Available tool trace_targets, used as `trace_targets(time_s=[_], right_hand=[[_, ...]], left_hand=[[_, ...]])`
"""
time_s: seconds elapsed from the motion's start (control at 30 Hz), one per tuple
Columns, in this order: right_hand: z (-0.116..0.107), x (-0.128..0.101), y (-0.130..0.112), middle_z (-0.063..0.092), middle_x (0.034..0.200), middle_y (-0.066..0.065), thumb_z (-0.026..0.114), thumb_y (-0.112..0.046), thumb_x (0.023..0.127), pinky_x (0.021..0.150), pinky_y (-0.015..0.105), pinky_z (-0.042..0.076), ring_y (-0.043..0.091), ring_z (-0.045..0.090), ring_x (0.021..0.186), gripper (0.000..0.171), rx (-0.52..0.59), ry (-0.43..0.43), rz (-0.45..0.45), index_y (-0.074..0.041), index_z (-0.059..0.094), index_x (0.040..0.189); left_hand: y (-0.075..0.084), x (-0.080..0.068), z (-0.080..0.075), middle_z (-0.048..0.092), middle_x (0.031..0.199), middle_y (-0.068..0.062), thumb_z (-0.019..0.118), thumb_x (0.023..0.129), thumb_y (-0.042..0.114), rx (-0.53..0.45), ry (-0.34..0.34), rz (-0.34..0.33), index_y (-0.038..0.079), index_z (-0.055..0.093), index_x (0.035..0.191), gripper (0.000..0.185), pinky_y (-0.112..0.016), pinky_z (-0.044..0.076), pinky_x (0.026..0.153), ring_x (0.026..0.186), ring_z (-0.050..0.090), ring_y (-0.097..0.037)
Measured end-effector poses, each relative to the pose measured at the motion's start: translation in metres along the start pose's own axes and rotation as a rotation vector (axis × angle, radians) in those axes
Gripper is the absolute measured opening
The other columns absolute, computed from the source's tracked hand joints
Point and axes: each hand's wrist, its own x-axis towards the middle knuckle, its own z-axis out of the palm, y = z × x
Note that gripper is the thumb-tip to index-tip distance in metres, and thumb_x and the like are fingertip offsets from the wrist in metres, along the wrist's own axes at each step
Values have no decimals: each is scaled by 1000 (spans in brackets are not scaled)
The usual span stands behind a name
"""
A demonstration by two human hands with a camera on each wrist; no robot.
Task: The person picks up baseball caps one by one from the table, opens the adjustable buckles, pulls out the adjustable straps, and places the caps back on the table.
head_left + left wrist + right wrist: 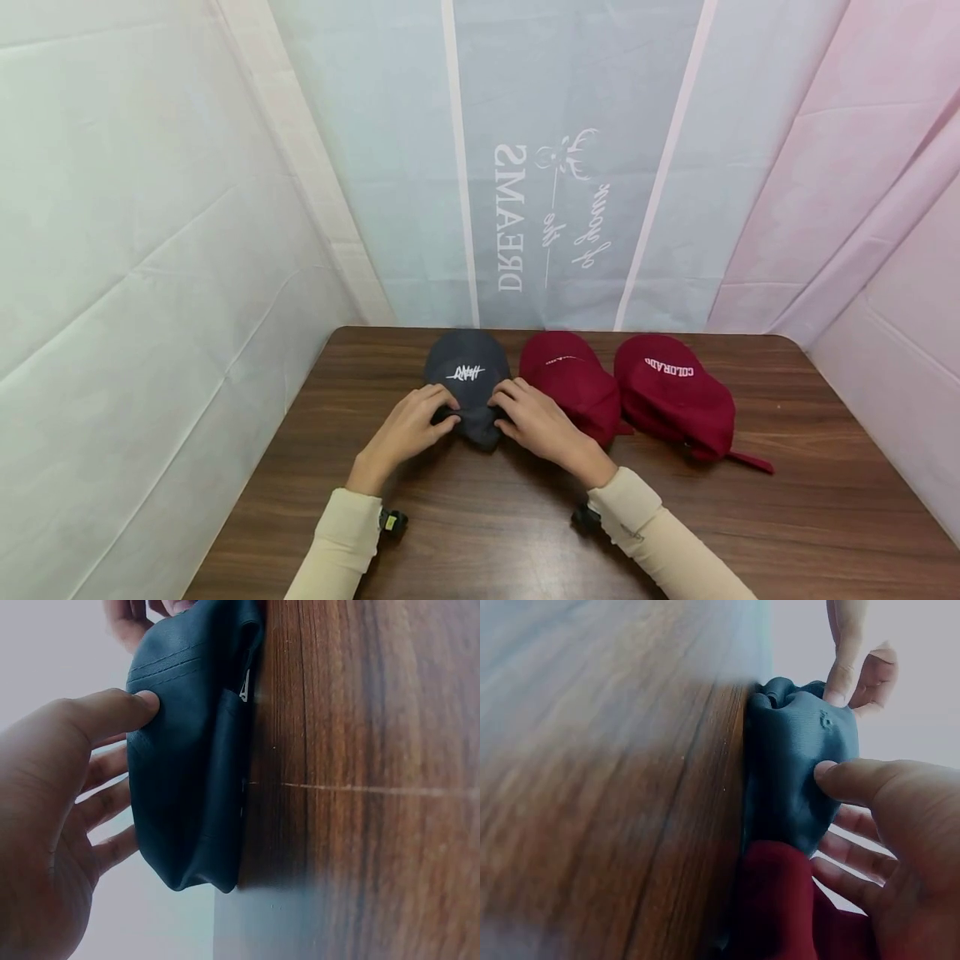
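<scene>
Head view: dark blue cap (467, 379) sits on the wooden tabletop (750, 517), far-centre, white lettering on top. Left hand (408, 429) pinches the cap's near left edge, right hand (536, 421) pinches the near right edge; both grasping the cap. Just right of it, touching, a dark red cap (573, 383), then a second red cap (671, 392) with white "COLORADO" text. Cream sleeves on both arms. Pale sheets hang around the tabletop, the back one printed "DREAMS".

Left wrist view: left hand (52, 825) has its thumb pressed on the blue cap (184, 787), fingers curled behind the fabric. Cap rests against the tabletop (360, 787). Other hand's fingertips visible at the far end.

Right wrist view: right hand (892, 832) thumb on the blue cap (795, 772), fingers behind it. The dark red cap (780, 907) butts up against it. Left hand's fingers (847, 652) grip the far side.
</scene>
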Motion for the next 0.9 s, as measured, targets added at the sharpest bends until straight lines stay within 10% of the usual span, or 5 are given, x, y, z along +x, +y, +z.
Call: trace_targets(time_s=[0.9], right_hand=[[-1,1,-5,69,109,1,83,-14,94,81,28,60,14,66,96,18,27,37,32,-13,74,109]], left_hand=[[6,-1,0,75,102,3,79,97,16,8,59,-2,15,75,104,8,-39,58,85,91,71,-14]])
